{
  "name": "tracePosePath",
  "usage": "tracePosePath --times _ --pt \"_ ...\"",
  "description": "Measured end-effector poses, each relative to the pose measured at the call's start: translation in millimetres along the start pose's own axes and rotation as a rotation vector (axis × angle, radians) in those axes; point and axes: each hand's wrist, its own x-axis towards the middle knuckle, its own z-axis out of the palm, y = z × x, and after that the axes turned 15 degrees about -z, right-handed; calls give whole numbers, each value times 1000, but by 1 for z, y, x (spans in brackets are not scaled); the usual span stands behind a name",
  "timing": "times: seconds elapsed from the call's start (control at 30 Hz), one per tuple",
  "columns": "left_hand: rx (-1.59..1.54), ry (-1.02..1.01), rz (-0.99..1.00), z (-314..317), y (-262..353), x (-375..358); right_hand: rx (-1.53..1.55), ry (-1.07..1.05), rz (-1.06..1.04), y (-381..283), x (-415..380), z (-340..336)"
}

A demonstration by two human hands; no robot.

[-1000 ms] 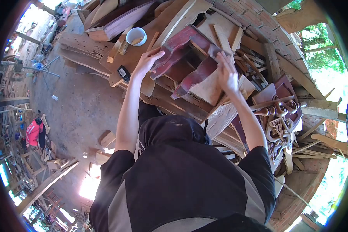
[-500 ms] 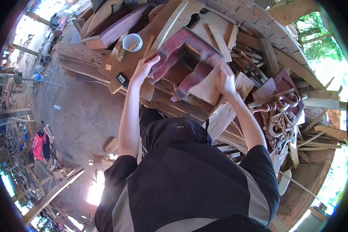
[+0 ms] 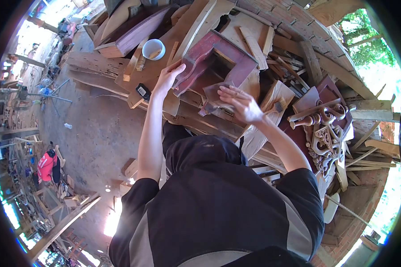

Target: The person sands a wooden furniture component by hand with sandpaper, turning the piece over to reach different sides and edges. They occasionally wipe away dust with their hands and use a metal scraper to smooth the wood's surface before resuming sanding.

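A dark red wooden frame with scalloped edges is propped at a slant on the wood pile. My left hand grips its left side, thumb over the edge. Over the frame's lower right leg, my right hand has its fingers stretched and pressed onto a thin brownish sheet, which looks like sandpaper. That sheet covers part of the leg. How the thumb holds it is hidden.
A white bowl and a small black device lie left of the frame. Carved wooden pieces are heaped at right, near a wood block with a brush-like object. A brick wall stands behind.
My right hand has moved from the frame's upper right corner down and left to the lower leg, the brownish sheet moving along. My left hand keeps its hold.
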Motion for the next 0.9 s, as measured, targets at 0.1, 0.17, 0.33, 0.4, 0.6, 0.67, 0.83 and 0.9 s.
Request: tracePosePath --times 0.1,0.17,0.33,0.4,0.6,0.67,0.83,0.9 --pt "57 -34 -158 -1 17 -16 -241 192 406 33 3 -4" --pt "46 -52 -256 -3 15 -11 -269 287 724 43 12 -5" --pt "-2 -46 -121 3 9 -10 51 42 326 -24 20 -12" --pt "-13 -60 -117 0 7 -8 300 4 490 -43 22 -26" --pt "-85 -68 -125 4 -2 -9 -253 640 982 -53 21 -50" --pt "-152 -79 -107 8 -6 -13 -441 677 1086 -49 17 -56" --pt "-194 -7 -78 36 -34 -53 -374 434 1095 -30 39 -46" --pt "-172 16 6 45 -48 -61 -507 268 1078 -12 40 -25"
